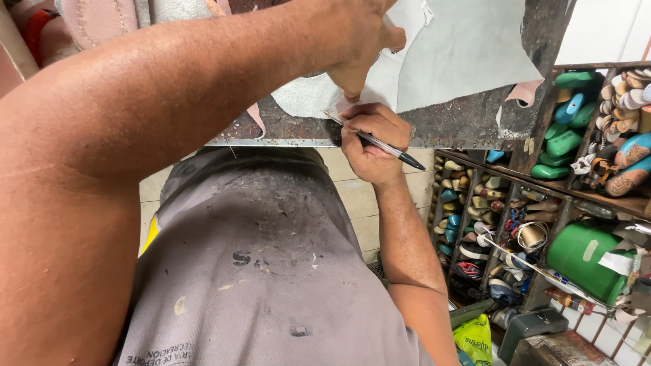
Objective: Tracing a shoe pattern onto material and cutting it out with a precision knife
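- Nearest to where I stand is the stained grey shirt (271, 271) over the person's belly, with the left forearm crossing the whole view from the lower left up to the bench.
- The right hand (369, 144) sits at the near edge of the worn, speckled workbench (461, 122). It is curled tight around a slim silver pen (380, 144), black cap end pointing back toward the shelves, writing tip down at the edge of the pale sheet.
- Just above it, the left hand (359, 41) presses flat-fingered onto a pale grey sheet of leather (461, 54) that lies spread on the bench, thumb reaching down near the pen tip. It grips nothing; it only pins the sheet.
- To my eye the step in hand is marking an outline on the leather, at the sheet's lower edge between thumb and pen.
- What the next stroke calls for, I judge, is steady downward pressure from the left hand so the sheet cannot creep, and a light drag of the tip along the line.
- Farther off on the right, wooden shelves (542, 190) hold rows of green and blue shoe lasts (566, 142), soles and scraps, and a green drum (586, 261) lies on its side.
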